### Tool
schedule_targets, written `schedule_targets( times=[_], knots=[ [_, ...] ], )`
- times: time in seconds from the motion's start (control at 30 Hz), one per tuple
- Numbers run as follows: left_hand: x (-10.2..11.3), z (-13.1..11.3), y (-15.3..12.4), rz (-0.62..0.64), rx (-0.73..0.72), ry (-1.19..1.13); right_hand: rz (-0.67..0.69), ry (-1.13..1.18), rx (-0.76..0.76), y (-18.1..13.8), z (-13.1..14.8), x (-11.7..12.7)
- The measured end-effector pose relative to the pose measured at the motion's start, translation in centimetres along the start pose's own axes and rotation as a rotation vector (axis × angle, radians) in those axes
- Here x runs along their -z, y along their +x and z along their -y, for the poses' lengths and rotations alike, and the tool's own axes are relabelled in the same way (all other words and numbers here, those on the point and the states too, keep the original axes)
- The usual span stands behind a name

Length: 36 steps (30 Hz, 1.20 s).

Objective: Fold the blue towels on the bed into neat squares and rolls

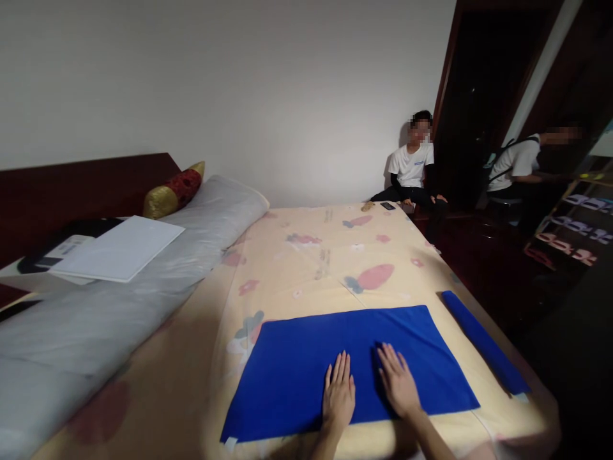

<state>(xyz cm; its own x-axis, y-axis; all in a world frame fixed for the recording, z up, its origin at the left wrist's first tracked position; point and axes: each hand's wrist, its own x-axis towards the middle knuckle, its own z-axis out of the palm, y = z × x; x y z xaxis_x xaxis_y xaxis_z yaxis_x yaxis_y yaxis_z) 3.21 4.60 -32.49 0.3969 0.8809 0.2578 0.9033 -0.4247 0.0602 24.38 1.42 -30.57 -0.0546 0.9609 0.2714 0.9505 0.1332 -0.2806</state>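
Observation:
A blue cloth (297, 370) is spread out on the bed, with a small white tag at its near left corner. On its near middle part my left hand (339, 393) rests palm down, fingers stretched out. My right hand (398, 382) is over the cloth a little to the right, its fingers straight and slightly apart; faint creases run across the cloth beyond it. Neither hand grips anything. A rolled blue cloth (483, 342) lies to the right along the bed's edge, apart from the spread one, with a pale tag at its near end.
The bed (306, 281) has a cream sheet printed with carrots and flowers. Grey wrapped bedding (191, 255) lies on the left, with a white flat box (119, 249) and a red-gold pillow (177, 188). One person (412, 166) sits at the far corner, another (517, 166) near a shoe rack (575, 223).

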Motion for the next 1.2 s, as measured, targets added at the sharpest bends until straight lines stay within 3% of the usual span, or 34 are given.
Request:
schedule_targets(
  times=[0.1,0.17,0.43,0.57,0.67,0.9,1.0,1.1,1.2],
  knots=[
    [-0.1,0.1,0.0,0.030,-0.010,0.021,0.101,0.086,0.091,1.8,5.5,-1.4],
    [-0.1,0.2,0.0,0.056,-0.017,0.030,0.150,0.126,0.108,2.1,7.3,-2.3],
    [-0.3,0.1,-0.1,0.066,-0.020,0.017,0.187,0.132,0.075,1.4,7.2,-3.2],
    [0.9,1.2,0.1,0.087,-0.082,-0.026,0.188,0.111,0.063,1.3,7.3,-3.4],
    [2.2,4.6,-0.4,0.112,-0.102,-0.028,0.204,0.098,0.039,1.3,7.5,-3.3],
    [3.8,17.5,-5.9,0.103,0.489,0.206,0.239,0.123,0.014,1.4,7.7,-2.7],
    [4.6,20.3,-7.0,0.101,0.544,0.237,0.227,0.141,0.012,1.4,7.7,-2.7],
    [5.6,19.5,-5.8,0.050,0.530,0.242,0.204,0.157,0.002,1.4,7.7,-2.6],
    [6.1,15.7,-3.1,-0.039,0.375,0.215,0.205,0.158,-0.008,1.8,7.8,-2.4]
  ],
)
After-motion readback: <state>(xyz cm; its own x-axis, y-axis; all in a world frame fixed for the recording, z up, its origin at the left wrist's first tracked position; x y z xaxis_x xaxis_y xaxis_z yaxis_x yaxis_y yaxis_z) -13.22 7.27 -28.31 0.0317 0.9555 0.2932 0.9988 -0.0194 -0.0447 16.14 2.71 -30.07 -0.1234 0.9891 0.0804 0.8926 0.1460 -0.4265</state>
